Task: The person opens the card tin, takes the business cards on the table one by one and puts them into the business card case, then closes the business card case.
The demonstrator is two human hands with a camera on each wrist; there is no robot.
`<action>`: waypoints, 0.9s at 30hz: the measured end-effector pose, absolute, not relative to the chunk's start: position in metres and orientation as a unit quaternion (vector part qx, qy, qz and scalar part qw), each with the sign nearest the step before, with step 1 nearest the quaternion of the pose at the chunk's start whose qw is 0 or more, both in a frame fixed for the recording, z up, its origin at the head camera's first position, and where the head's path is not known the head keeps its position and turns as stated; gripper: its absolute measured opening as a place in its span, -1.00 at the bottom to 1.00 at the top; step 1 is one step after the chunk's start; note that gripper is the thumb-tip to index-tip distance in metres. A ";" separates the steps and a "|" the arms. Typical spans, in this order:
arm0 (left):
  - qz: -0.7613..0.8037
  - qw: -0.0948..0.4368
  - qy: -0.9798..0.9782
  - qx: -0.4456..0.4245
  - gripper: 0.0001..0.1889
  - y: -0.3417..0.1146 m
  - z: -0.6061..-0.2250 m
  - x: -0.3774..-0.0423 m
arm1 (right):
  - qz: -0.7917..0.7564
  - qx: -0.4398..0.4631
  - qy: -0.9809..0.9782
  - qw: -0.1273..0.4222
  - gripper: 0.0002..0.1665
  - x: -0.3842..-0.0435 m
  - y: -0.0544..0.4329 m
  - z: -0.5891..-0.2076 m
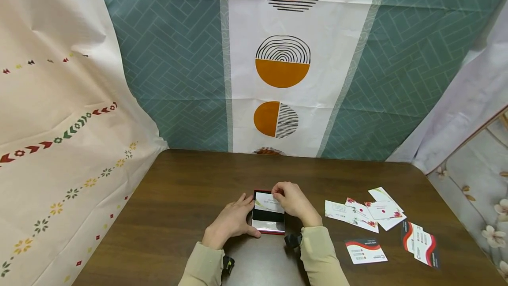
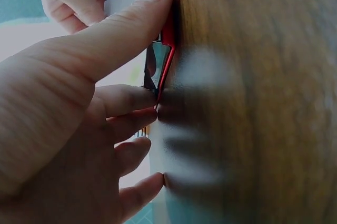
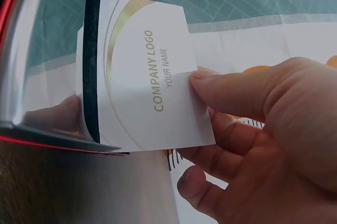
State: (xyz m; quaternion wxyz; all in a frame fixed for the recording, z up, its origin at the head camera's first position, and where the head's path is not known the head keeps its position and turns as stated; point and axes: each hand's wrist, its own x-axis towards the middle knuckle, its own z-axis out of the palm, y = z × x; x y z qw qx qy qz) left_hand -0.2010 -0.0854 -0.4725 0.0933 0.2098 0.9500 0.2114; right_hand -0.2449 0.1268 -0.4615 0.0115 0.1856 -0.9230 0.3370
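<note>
A red-edged metal business card case (image 1: 268, 227) lies unfolded on the table, a black band (image 3: 92, 61) across its inside. My right hand (image 1: 293, 202) pinches a white business card (image 3: 142, 71) by its outer edge, thumb on the printed face. Gold lettering on it reads "COMPANY LOGO, YOUR NAME". The card's other edge meets the black band, and a white strip shows beyond the band. Along the case's left side rests my left hand (image 1: 235, 219), fingers spread. Its thumb (image 2: 139, 16) lies on the red edge, and two fingertips touch the case further along.
To the right, several white floral cards (image 1: 359, 213) overlap in a loose group. Nearer me lies a red, white and black card (image 1: 366, 251), with similar cards (image 1: 420, 244) to its right. A patterned cloth (image 1: 194, 78) hangs behind the brown table (image 1: 158, 233).
</note>
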 end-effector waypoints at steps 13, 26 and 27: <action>0.211 0.096 0.949 0.215 0.03 -0.088 -0.474 -0.202 | 0.339 0.190 -0.921 0.006 -0.87 -0.242 0.125 -0.462; 0.204 0.104 0.951 0.210 0.05 -0.086 -0.473 -0.203 | 0.319 0.216 -0.922 -0.031 -0.84 -0.241 0.126 -0.467; 0.206 0.105 0.950 0.209 0.04 -0.086 -0.472 -0.203 | 0.317 0.219 -0.922 -0.032 -0.84 -0.241 0.126 -0.467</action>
